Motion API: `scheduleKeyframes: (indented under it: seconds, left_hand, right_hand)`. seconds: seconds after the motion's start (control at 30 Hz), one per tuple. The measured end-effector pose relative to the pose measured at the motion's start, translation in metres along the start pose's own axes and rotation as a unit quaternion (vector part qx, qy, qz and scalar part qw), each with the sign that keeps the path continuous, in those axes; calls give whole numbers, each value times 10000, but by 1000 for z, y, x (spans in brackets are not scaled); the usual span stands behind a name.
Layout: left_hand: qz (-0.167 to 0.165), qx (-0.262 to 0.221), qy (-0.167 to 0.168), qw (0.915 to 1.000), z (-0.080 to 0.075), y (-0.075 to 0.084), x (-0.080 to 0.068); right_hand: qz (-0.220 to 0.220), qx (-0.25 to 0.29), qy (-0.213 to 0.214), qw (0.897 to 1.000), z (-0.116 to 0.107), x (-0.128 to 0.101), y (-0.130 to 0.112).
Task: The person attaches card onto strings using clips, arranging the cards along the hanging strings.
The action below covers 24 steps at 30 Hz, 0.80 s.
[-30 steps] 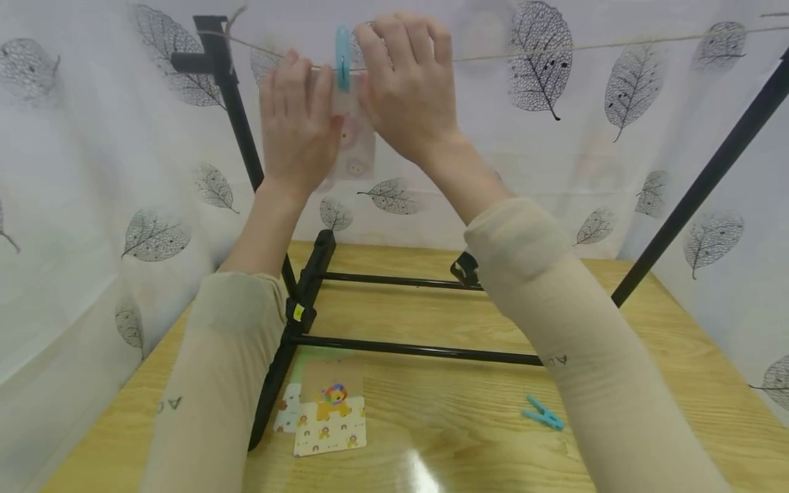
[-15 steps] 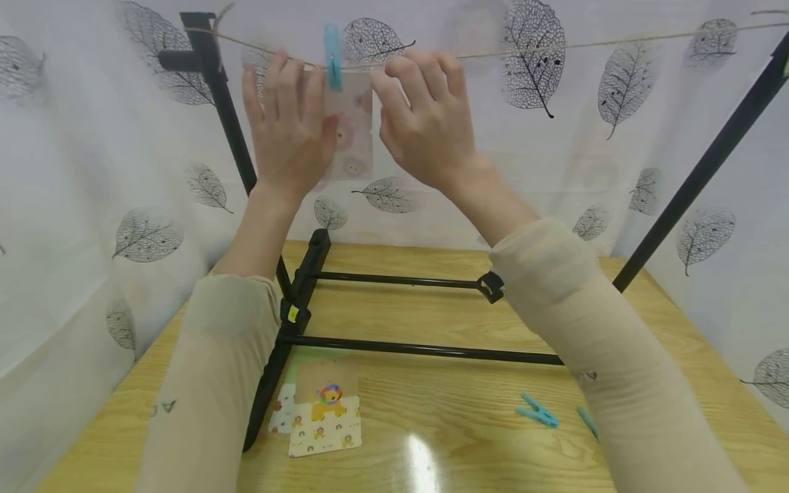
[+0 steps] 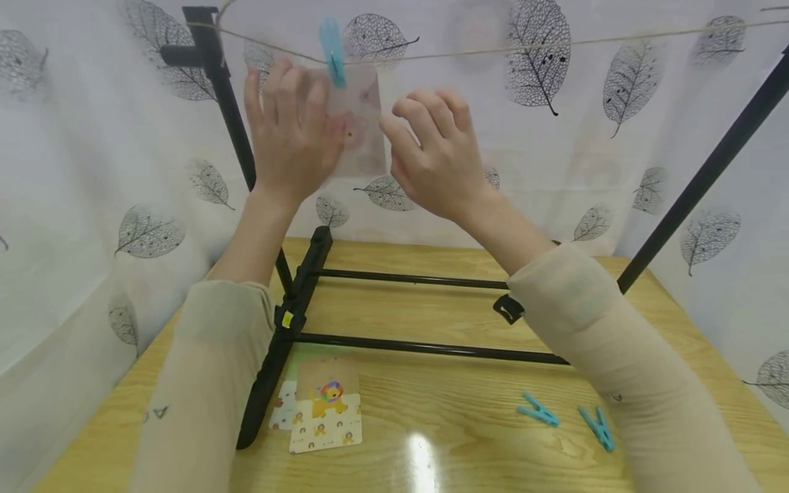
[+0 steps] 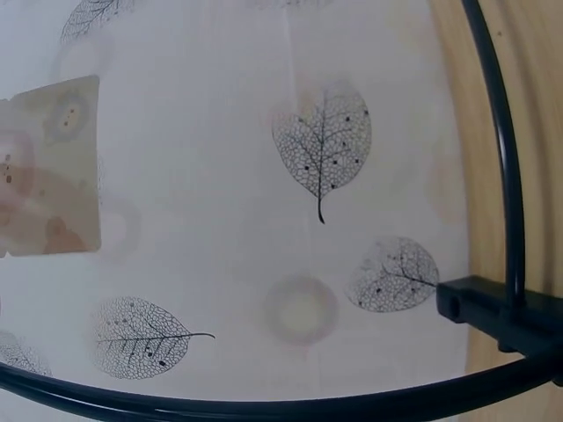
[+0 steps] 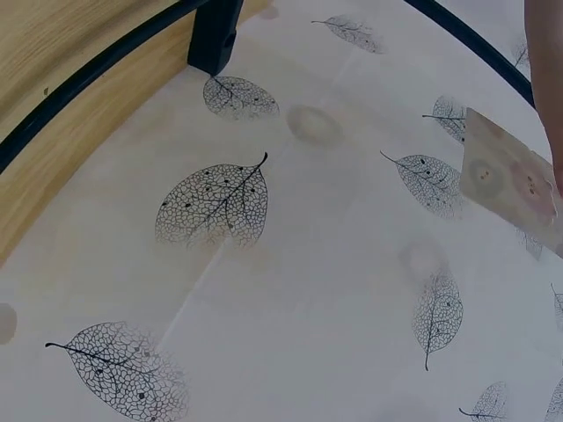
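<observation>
Fingers (image 3: 290, 89) of your left hand (image 3: 292, 137) lie straight against the card (image 3: 360, 123), upper centre of the frame, steadying it where it hangs from the string (image 3: 493, 49) under the blue peg (image 3: 331, 49). Your right hand (image 3: 434, 157) has dropped away from the peg since a second ago; its fingers are now loosely curled just beside the card's right edge, holding nothing. So the peg grips alone, and the card looks hung.

Lower down, on the worktop (image 3: 431, 383), more cards (image 3: 323, 411) lie lower left of centre, two spare pegs (image 3: 567, 418) lower right. The black frame (image 3: 296, 301) stands between you and the string, its rails crossing under your forearms.
</observation>
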<state>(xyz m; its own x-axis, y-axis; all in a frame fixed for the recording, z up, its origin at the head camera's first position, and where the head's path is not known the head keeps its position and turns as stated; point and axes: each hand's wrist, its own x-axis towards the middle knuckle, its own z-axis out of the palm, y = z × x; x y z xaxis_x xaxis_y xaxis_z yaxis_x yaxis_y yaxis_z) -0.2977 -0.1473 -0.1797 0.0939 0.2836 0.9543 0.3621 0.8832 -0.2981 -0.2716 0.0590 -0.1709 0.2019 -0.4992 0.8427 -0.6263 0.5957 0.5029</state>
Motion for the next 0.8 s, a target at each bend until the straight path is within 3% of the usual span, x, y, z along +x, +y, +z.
scheduleKeyframes:
  seconds: [0.17, 0.27, 0.4, 0.53, 0.8]
  left_hand:
    - [267, -585, 44, 9979, -13, 9, -3]
    - [545, -1024, -216, 9930, -26, 18, -4]
    - [1079, -1357, -906, 9807, -41, 31, -10]
    - [1428, -1633, -1672, 9618, -53, 42, -23]
    - [1206, -1846, -3020, 9274, -78, 57, -58]
  right_hand:
    - [63, 343, -231, 9991, -13, -16, -11]
    - [38, 526, -476, 9975, -23, -28, -18]
    - [-69, 889, -702, 9935, -40, -46, -27]
    - [-123, 1287, -932, 9872, -56, -66, -37]
    - [181, 1574, -1507, 9758, -83, -98, -52]
